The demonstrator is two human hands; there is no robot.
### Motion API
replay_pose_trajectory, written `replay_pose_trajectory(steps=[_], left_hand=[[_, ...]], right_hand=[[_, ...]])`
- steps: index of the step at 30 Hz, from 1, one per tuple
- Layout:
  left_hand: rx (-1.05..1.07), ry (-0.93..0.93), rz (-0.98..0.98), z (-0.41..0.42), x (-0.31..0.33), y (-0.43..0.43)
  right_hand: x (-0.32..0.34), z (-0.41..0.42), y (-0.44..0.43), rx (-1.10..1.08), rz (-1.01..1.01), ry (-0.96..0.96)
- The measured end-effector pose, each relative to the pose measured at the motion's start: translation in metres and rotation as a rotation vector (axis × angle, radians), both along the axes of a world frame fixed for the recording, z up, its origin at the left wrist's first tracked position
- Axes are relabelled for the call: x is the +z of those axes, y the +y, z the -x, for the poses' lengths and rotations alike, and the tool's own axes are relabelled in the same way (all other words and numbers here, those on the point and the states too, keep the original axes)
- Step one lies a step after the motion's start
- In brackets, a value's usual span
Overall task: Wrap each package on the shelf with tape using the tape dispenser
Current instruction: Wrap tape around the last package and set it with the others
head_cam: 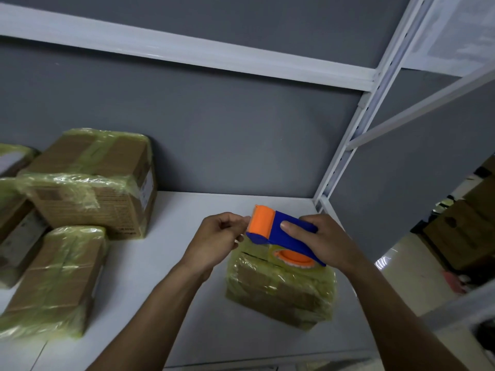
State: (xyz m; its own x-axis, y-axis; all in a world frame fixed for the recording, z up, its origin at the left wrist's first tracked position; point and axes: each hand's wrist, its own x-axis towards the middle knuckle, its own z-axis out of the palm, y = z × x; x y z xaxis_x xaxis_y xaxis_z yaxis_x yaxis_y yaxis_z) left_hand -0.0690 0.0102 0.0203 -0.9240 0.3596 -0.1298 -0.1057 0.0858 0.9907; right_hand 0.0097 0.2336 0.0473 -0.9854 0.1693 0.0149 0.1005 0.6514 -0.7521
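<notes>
Blue and orange plastic marks the tape dispenser (284, 234), held in the air just above a small cardboard package (281, 287) on a white shelf (187, 210). The person's right hand (326, 242) grips the dispenser's blue body from the right, with the thumb lying across its top. An orange hub holding a roll of clear tape shows beneath that hand.

The left hand (219, 236) has its fingers curled, and thumb and fingertips are pinched together right at the left edge of the dispenser's orange roller. Whether a strip of tape sits between those fingertips cannot be made out.

The package below the dispenser sits towards the right front of the shelf, covered in shiny yellowish tape. To the left, well apart from it, are more taped boxes: a large package (93, 178) against the grey back wall (214, 129), a long package (53, 282) in front of it near the shelf's front edge, and further boxes (16, 231) cut off by the left edge. A white slotted upright (356, 124) rises at the shelf's right rear corner to meet a white crossbeam (187, 52) above.
</notes>
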Motion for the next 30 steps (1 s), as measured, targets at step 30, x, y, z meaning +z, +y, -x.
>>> replay_pose_trajectory(steps=[30], left_hand=[[0.134, -0.33, 0.165, 0.025, -0.111, -0.038]], right_hand=[[-0.006, 0.016, -0.011, -0.108, -0.462, -0.424]])
